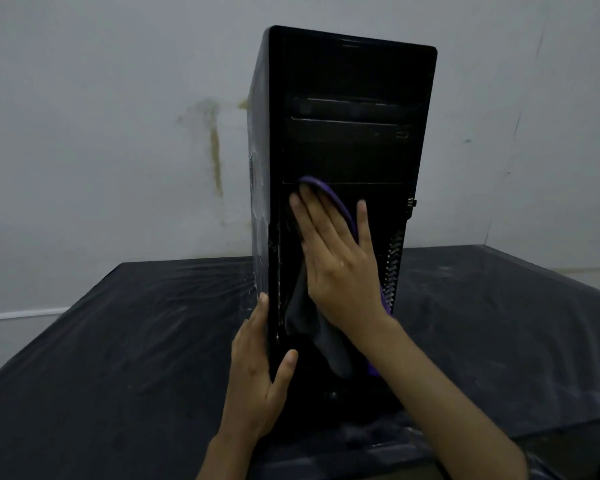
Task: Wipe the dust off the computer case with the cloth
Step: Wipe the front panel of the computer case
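Wiping is being carried out: cloth (312, 327) is being pressed flat-fingered by right hand (340, 268) against computer case (354, 140) front; left hand (257, 368), its grip open, is bracing the near-left edge. Next, upper panels are probably being targeted.

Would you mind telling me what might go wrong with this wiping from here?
The case stands tall and upright; the right hand pressing the cloth on its front could tip it back, since the left hand only steadies a lower edge. The cloth's hanging end might also snag on the side vent slots.
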